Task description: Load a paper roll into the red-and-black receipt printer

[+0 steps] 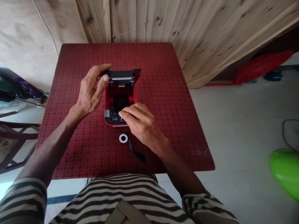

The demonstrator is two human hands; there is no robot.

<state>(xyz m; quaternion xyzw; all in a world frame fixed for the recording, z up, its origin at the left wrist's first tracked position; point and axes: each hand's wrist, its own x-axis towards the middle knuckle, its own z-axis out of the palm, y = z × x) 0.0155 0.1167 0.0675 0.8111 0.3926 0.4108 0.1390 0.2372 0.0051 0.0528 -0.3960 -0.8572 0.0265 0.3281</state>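
Red machine (121, 102) sits on the patterned table (168, 93), lid (121, 74) up! Left hand (90, 90) clamps the lid's left corner; right hand (141, 123), well apart, bunches fingers over the machine's front, grip unclear. White roll (120, 138) lies just in front of the machine.

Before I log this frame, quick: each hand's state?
Left hand: holding the raised lid by one corner.
Right hand: bunched over the red-and-black device; cannot tell if holding anything.

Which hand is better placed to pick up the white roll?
Probably the right hand: it is nearer the white roll, at the front of the red device, while the left hand holds the raised lid.
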